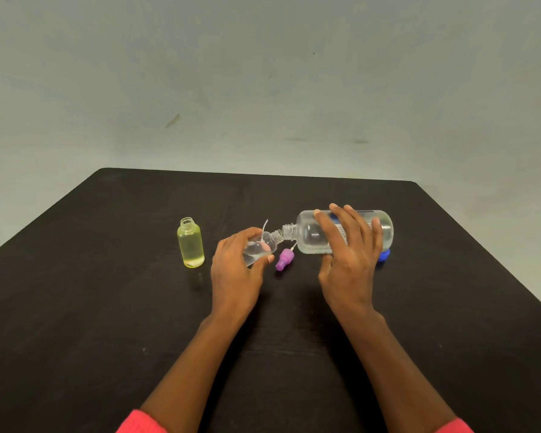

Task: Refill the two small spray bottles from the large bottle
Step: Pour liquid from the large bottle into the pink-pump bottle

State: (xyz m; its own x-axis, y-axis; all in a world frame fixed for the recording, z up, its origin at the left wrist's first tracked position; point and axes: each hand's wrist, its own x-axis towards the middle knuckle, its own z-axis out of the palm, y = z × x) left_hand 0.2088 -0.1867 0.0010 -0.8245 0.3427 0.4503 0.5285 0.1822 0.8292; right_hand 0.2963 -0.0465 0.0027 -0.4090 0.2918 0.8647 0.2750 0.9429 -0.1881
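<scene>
My right hand (347, 254) grips the large clear bottle (313, 234), tipped on its side above the table with its open threaded neck pointing left. That neck meets the mouth of a small clear spray bottle (264, 245), tilted and held in my left hand (236, 267); clear liquid sits in it. A small yellow bottle (190, 243) stands upright and uncapped to the left, holding liquid. A purple spray head (284, 259) lies on the table between my hands. A thin white tube (264, 226) shows behind the small clear bottle.
A blue cap (384, 255) lies on the dark table (107, 307) just behind my right hand. A pale wall stands beyond the table's far edge. Pink sleeves show at the bottom of the view.
</scene>
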